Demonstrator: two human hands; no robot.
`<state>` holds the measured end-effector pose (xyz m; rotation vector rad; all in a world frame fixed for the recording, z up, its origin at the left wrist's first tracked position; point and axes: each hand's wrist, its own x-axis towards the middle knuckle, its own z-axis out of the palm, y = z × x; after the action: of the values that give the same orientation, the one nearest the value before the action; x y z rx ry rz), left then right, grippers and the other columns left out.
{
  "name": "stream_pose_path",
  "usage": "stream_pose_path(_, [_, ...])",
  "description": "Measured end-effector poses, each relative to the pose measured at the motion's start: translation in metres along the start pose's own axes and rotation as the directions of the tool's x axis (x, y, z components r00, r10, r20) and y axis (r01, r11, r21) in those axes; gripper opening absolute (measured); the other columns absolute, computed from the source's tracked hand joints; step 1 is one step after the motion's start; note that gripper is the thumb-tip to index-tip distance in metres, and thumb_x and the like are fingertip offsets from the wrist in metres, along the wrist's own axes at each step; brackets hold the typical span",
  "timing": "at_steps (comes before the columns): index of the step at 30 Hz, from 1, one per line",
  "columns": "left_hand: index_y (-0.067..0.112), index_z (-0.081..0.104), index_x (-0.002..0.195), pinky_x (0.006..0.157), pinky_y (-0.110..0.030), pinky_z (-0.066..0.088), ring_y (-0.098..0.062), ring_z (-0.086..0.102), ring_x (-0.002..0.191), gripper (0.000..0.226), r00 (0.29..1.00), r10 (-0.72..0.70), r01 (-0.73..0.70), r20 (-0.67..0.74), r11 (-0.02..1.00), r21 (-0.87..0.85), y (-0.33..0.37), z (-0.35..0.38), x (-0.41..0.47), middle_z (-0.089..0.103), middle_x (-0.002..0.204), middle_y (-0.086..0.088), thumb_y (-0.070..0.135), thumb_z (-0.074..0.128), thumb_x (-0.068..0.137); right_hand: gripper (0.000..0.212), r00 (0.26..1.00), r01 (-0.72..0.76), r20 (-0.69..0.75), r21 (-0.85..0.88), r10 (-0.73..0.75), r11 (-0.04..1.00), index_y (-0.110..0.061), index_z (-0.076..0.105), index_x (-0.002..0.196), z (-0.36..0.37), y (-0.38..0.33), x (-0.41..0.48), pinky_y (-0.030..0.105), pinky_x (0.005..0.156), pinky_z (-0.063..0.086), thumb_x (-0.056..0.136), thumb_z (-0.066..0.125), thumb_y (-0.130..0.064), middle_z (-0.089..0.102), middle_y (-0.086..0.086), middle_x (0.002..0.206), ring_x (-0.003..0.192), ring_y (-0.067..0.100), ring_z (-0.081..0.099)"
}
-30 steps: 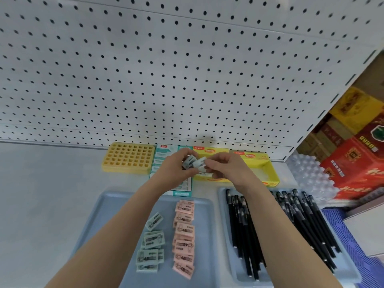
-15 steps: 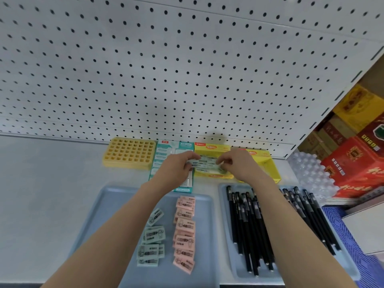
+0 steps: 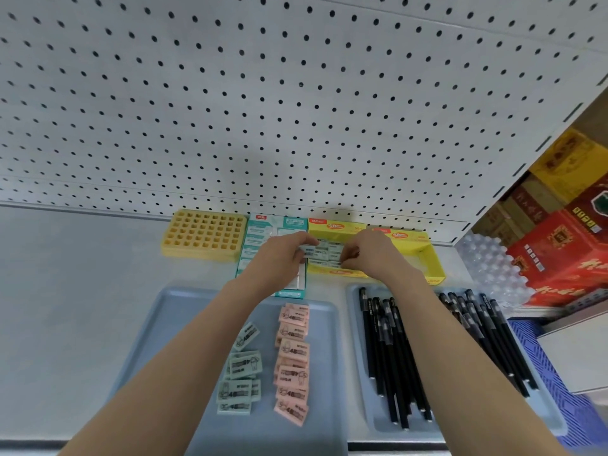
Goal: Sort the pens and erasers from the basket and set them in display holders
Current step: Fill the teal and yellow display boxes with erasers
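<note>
Hands: left hand [image 3: 283, 258] and right hand [image 3: 371, 255] pinch erasers [image 3: 324, 253].
Counter [image 3: 65, 291]: grey, left of hands.
Pegboard [image 3: 296, 110]: beyond hands.

Trays: two, the left tray [image 3: 138, 357] and a second tray [image 3: 368, 419] to its right.
On the left tray: pink erasers [image 3: 292, 360], about seven, overlapping; green erasers [image 3: 245, 363], about six.
Right of the left tray: black pens [image 3: 394, 357], too crossed for an exact count.
Behind the left tray: one yellow grid holder [image 3: 204, 233], one teal box [image 3: 263, 227], two yellow boxes [image 3: 431, 261].
Hands: two, left hand [image 3: 279, 255] and right hand [image 3: 371, 251], sharing one row of held erasers [image 3: 324, 253], number unclear.
</note>
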<state>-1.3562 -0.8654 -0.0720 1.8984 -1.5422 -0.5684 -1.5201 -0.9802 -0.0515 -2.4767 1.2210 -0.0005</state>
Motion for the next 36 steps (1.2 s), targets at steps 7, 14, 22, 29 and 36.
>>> stream_pose_path(7, [0.021, 0.053, 0.112, 0.077, -0.026, 0.056, -0.01, 0.068, 0.085, 0.02, 0.997, -0.021, 0.01, -0.068, 0.986, -0.164, 0.0, 0.002, 0.001, 0.064, 0.115, 0.003, 0.011, 0.058, 0.095, 0.007, 0.982, 0.049, -0.183, 0.471, 0.044, 0.881, -0.014, 0.074, 0.091, 0.002, -0.003, -0.013, 0.028, 0.071, 0.056, 0.088, 0.068, -0.016, 0.071, -0.002, 0.078, 0.071, 0.016, 0.07])
stream_pose_path(14, [0.023, 0.055, 0.116, 0.082, -0.026, 0.051, -0.01, 0.063, 0.094, 0.029, 0.997, -0.001, -0.012, -0.083, 0.989, -0.146, 0.004, 0.002, 0.004, 0.062, 0.105, 0.007, 0.02, 0.067, 0.09, 0.01, 0.998, 0.022, -0.056, 0.82, 0.041, 0.572, -0.01, 0.071, 0.096, 0.012, -0.013, -0.018, 0.02, 0.065, 0.054, 0.086, 0.072, -0.007, 0.071, 0.005, 0.082, 0.073, 0.013, 0.065])
stream_pose_path(22, [0.022, 0.071, 0.112, 0.099, -0.03, 0.036, -0.021, 0.05, 0.113, 0.021, 0.977, 0.207, -0.187, -0.059, 0.951, 0.245, -0.023, 0.009, -0.001, 0.063, 0.117, 0.002, 0.022, 0.063, 0.092, 0.017, 0.955, -0.008, -0.252, 0.506, 0.156, 0.862, -0.021, 0.073, 0.094, 0.007, 0.013, -0.001, 0.032, 0.07, 0.055, 0.09, 0.062, -0.009, 0.069, -0.006, 0.086, 0.073, 0.01, 0.06])
stream_pose_path(29, [0.022, 0.07, 0.114, 0.102, -0.032, 0.037, -0.021, 0.05, 0.115, 0.023, 0.959, 0.278, -0.252, -0.047, 0.92, 0.301, -0.027, 0.01, 0.0, 0.063, 0.12, 0.003, 0.022, 0.061, 0.093, 0.025, 0.98, 0.062, -0.198, 0.167, -0.028, 0.984, -0.018, 0.073, 0.104, 0.013, -0.012, 0.015, 0.033, 0.089, 0.048, 0.087, 0.061, -0.004, 0.067, 0.001, 0.11, 0.096, 0.019, 0.063])
stream_pose_path(36, [0.022, 0.069, 0.117, 0.103, -0.029, 0.035, -0.018, 0.048, 0.117, 0.024, 0.951, 0.3, -0.269, -0.073, 0.921, 0.281, -0.029, 0.011, -0.004, 0.062, 0.121, 0.004, 0.021, 0.058, 0.095, 0.02, 0.983, -0.01, -0.181, 0.054, 0.02, 0.998, -0.018, 0.067, 0.102, 0.022, -0.013, 0.01, 0.031, 0.084, 0.047, 0.082, 0.072, -0.02, 0.069, 0.0, 0.1, 0.094, 0.019, 0.062])
